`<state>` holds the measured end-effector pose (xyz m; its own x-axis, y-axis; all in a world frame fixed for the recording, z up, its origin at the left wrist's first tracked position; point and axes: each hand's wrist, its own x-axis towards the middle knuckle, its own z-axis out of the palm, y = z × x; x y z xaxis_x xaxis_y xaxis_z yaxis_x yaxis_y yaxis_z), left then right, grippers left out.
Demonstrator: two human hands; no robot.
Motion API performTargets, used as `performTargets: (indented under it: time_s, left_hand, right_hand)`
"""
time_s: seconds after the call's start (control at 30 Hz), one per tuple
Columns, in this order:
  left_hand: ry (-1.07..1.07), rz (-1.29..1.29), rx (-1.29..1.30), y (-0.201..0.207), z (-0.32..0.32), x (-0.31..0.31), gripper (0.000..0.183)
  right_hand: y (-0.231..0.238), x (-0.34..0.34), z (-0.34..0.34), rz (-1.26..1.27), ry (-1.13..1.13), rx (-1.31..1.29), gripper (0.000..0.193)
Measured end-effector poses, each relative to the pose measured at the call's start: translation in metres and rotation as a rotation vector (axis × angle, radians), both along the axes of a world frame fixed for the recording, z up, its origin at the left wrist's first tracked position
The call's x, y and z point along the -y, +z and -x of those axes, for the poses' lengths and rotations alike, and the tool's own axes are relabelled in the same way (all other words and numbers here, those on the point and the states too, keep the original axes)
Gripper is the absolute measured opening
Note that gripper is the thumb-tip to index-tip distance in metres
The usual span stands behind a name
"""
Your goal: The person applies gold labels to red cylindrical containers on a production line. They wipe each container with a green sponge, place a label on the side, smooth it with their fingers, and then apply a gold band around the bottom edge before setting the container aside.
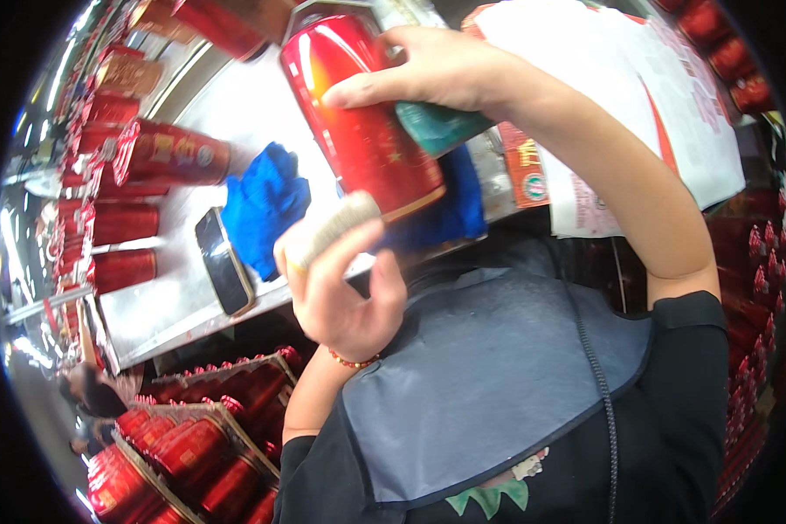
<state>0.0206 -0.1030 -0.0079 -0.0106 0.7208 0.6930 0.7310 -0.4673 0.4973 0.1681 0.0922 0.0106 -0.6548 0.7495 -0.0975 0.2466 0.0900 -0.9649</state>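
A large red, gold-rimmed bottle (362, 144) leans at a slant over the work table. My right hand (419, 74) reaches across from the right and is closed round its side, thumb on the front. Below that palm is a teal piece (441, 127), its kind unclear. My left hand (345, 293) is near the bottle's lower end, thumb and fingers apart, slightly blurred. A beige, ribbed sleeve-like covering (345, 218) seems to be on one of its fingers. Whether that finger touches the bottle I cannot tell. A crumpled blue cloth (266, 205) lies left of the bottle.
A black phone (224, 262) lies on the pale table (157, 319). Several red bottles (170, 153) stand along the left. Crates of red bottles (183, 454) sit below the table edge. White printed sheets (603, 105) cover the right side, beside more blue cloth (463, 196).
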Motion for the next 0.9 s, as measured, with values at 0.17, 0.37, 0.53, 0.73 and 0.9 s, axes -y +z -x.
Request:
performTargets:
  time_s: [0.17,0.37,0.53,0.73,0.9]
  left_hand:
    - [-0.097,0.215,0.63,-0.009,0.0,0.003,0.03]
    - [-0.092,0.264,0.716,-0.008,-0.017,-0.008,0.053]
    - [-0.071,0.249,0.618,-0.012,-0.016,-0.011,0.059]
    - [-0.108,0.27,0.831,-0.012,-0.012,-0.005,0.046]
    - [-0.114,0.154,0.472,-0.017,0.0,0.004,0.035]
  right_hand:
    - [-0.002,0.004,0.016,-0.173,-0.014,0.022,0.09]
    - [-0.003,0.005,0.017,-0.308,-0.119,-0.035,0.082]
    - [0.007,0.008,0.011,-0.221,-0.074,-0.059,0.084]
    - [0.0,0.006,0.016,-0.287,-0.105,-0.008,0.087]
    - [0.01,0.006,0.014,-0.259,-0.06,0.04,0.092]
